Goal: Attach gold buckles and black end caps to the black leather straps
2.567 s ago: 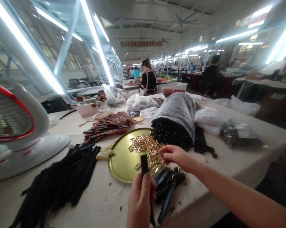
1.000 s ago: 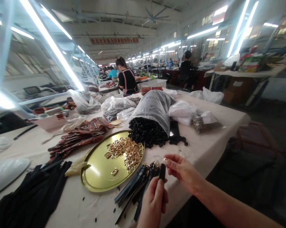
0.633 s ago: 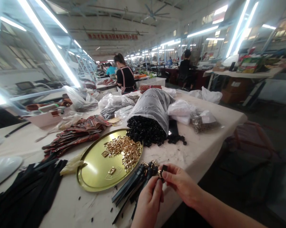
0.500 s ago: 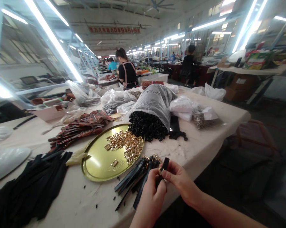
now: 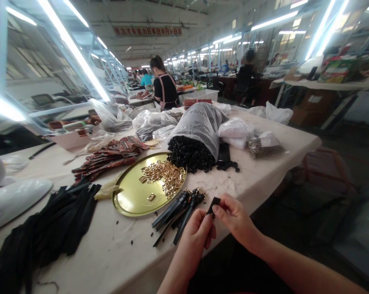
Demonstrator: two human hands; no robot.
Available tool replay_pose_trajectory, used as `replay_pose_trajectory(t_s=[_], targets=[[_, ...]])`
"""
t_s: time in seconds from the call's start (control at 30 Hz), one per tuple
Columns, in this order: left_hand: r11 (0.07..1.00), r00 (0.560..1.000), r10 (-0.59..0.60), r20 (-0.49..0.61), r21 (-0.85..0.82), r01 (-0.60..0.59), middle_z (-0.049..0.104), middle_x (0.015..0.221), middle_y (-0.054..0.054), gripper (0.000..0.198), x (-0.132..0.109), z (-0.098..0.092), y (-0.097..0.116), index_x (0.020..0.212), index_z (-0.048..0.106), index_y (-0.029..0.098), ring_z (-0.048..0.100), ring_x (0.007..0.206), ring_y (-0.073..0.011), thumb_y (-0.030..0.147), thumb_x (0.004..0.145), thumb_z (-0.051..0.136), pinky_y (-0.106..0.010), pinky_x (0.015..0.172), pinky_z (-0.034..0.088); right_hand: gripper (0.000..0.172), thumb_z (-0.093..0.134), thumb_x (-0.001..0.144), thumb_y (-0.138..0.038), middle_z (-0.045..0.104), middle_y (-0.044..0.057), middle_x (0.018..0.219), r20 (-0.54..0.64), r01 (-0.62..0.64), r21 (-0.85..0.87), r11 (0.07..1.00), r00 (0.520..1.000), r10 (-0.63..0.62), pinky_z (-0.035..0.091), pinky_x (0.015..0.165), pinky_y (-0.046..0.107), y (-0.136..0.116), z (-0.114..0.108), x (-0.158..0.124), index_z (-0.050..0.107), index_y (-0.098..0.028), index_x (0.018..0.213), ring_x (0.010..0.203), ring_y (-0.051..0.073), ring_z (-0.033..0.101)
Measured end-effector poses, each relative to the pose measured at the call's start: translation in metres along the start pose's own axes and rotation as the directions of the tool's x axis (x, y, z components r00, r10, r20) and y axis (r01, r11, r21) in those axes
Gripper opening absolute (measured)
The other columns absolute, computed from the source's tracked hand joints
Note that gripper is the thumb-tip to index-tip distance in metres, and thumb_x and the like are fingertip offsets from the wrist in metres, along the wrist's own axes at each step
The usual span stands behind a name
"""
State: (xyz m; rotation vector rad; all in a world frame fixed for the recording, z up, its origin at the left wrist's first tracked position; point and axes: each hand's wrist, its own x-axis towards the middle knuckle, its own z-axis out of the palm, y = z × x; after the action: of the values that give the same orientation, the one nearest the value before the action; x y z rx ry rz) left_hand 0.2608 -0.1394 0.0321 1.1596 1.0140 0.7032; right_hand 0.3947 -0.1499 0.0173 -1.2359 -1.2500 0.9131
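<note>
My left hand point(image 5: 195, 235) and my right hand point(image 5: 235, 217) meet at the table's front edge, both pinching one black strap point(image 5: 213, 203) by its end. A small gold buckle seems to sit on the strap between my fingertips. Just left of my hands lies a small pile of black straps with gold buckles fitted point(image 5: 180, 208). Behind that stands a round gold tray point(image 5: 132, 195) holding several loose gold buckles point(image 5: 165, 177).
A heap of plain black straps point(image 5: 46, 228) lies at the left. An open grey bag spills small black parts point(image 5: 192, 154) behind the tray. Reddish-brown straps point(image 5: 110, 156), plastic bags point(image 5: 242, 134) and a white fan base point(image 5: 12, 196) surround them. Other people work at tables farther back.
My right hand left the tray of buckles and came back to the strap in my left hand. Both hands now work at the strap's tip, slightly lower and closer to me.
</note>
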Motion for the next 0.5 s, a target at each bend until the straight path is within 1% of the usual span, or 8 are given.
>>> replay_pose_trajectory(t_s=[0.1, 0.2, 0.27, 0.3, 0.33, 0.4, 0.47, 0.5], targets=[[0.995, 0.993, 0.063, -0.096, 0.079, -0.056, 0.046, 0.047, 0.007, 0.026, 0.0, 0.004, -0.006, 0.068, 0.043, 0.019, 0.029, 0.034, -0.0043, 0.043, 0.078, 0.049, -0.017, 0.035, 0.017, 0.021, 0.054, 0.079, -0.033, 0.041, -0.004, 0.06, 0.045, -0.181, 0.218, 0.959, 0.983, 0.176, 0.031, 0.054, 0.023, -0.001, 0.005, -0.001, 0.049, -0.017, 0.066, 0.057, 0.01, 0.036], [0.99, 0.987, 0.105, -0.122, 0.107, -0.092, 0.044, 0.045, 0.007, 0.028, -0.001, 0.005, -0.012, 0.066, 0.045, 0.019, 0.029, 0.034, -0.0048, 0.044, 0.078, 0.048, -0.017, 0.034, 0.018, 0.019, 0.055, 0.077, -0.033, 0.041, -0.004, 0.06, 0.121, -0.327, 0.418, 0.847, 0.945, 0.305, 0.032, 0.054, 0.022, -0.002, 0.011, -0.002, 0.051, -0.016, 0.071, 0.054, 0.009, 0.035], [0.993, 0.991, 0.092, -0.101, 0.084, -0.084, 0.043, 0.044, 0.007, 0.027, -0.001, 0.003, -0.014, 0.069, 0.045, 0.019, 0.027, 0.033, -0.0049, 0.044, 0.079, 0.045, -0.017, 0.034, 0.018, 0.019, 0.055, 0.077, -0.034, 0.041, -0.004, 0.06, 0.168, -0.377, 0.451, 0.809, 0.926, 0.338, 0.033, 0.053, 0.022, -0.003, 0.012, -0.003, 0.051, -0.016, 0.072, 0.053, 0.009, 0.035], [0.993, 0.992, 0.086, -0.094, 0.083, -0.078, 0.042, 0.044, 0.008, 0.027, -0.001, 0.002, -0.015, 0.069, 0.045, 0.019, 0.027, 0.033, -0.0049, 0.044, 0.079, 0.045, -0.017, 0.034, 0.018, 0.02, 0.053, 0.078, -0.035, 0.041, -0.004, 0.06, 0.161, -0.36, 0.42, 0.833, 0.933, 0.322, 0.033, 0.053, 0.022, -0.004, 0.012, -0.004, 0.051, -0.016, 0.072, 0.053, 0.009, 0.036], [0.992, 0.992, 0.085, -0.093, 0.097, -0.076, 0.042, 0.044, 0.008, 0.027, 0.0, 0.0, -0.015, 0.068, 0.044, 0.019, 0.027, 0.033, -0.0049, 0.043, 0.08, 0.044, -0.017, 0.034, 0.019, 0.02, 0.052, 0.079, -0.035, 0.041, -0.003, 0.06, 0.127, -0.298, 0.35, 0.888, 0.954, 0.271, 0.034, 0.054, 0.023, -0.004, 0.01, -0.006, 0.051, -0.017, 0.07, 0.054, 0.01, 0.037], [0.983, 0.99, 0.101, -0.1, 0.164, -0.084, 0.043, 0.045, 0.007, 0.026, 0.001, -0.002, -0.016, 0.067, 0.044, 0.019, 0.029, 0.034, -0.0049, 0.041, 0.08, 0.044, -0.017, 0.035, 0.021, 0.018, 0.052, 0.08, -0.031, 0.045, -0.001, 0.064, 0.035, -0.045, 0.096, 0.994, 0.999, 0.042, 0.036, 0.058, 0.024, -0.003, 0.007, -0.009, 0.054, -0.017, 0.069, 0.061, 0.012, 0.042], [0.969, 0.985, 0.123, -0.117, 0.226, -0.095, 0.046, 0.048, 0.006, 0.024, 0.003, -0.003, -0.017, 0.067, 0.046, 0.019, 0.032, 0.036, -0.0051, 0.038, 0.08, 0.046, -0.017, 0.036, 0.023, 0.01, 0.053, 0.079, -0.024, 0.05, 0.001, 0.071, 0.044, 0.234, -0.17, 0.957, 0.972, -0.229, 0.038, 0.065, 0.027, 0.0, 0.003, -0.012, 0.058, -0.019, 0.073, 0.07, 0.015, 0.046], [0.968, 0.984, 0.125, -0.125, 0.233, -0.093, 0.046, 0.05, 0.005, 0.023, 0.003, -0.003, -0.017, 0.068, 0.046, 0.019, 0.033, 0.036, -0.0052, 0.038, 0.08, 0.046, -0.017, 0.036, 0.023, 0.006, 0.054, 0.079, -0.021, 0.052, 0.002, 0.074, 0.079, 0.319, -0.247, 0.915, 0.948, -0.309, 0.038, 0.068, 0.028, 0.001, 0.001, -0.012, 0.059, -0.019, 0.077, 0.073, 0.016, 0.048]])
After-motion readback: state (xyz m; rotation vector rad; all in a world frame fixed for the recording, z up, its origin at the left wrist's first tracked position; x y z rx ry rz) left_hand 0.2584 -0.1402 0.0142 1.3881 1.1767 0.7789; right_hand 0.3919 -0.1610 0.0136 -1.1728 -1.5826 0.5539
